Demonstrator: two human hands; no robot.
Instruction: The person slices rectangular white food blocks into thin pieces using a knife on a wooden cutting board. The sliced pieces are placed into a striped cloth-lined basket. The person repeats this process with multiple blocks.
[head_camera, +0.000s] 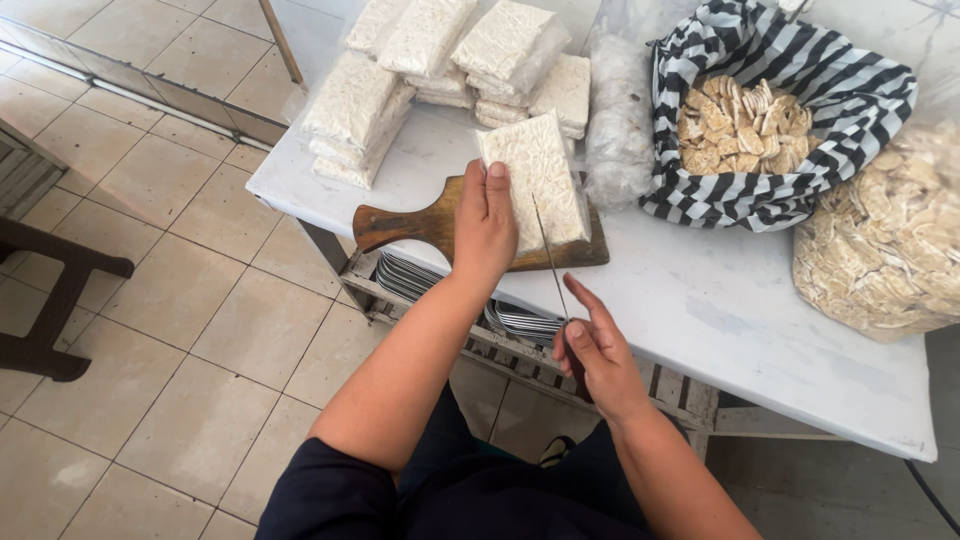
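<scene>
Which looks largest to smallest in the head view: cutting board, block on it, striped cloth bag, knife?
1. Striped cloth bag
2. Cutting board, partly covered
3. Block under the left hand
4. Knife in the right hand, thinnest; nearness may flatter it.

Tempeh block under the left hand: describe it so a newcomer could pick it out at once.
On the white table, find the brown wooden cutting board at the near edge. The tempeh block lies on it, a pale rectangular slab in clear plastic, with the left hand pressing on its left side. Unlike the stacked blocks behind, it lies alone on the board, a thin knife blade across it.
</scene>
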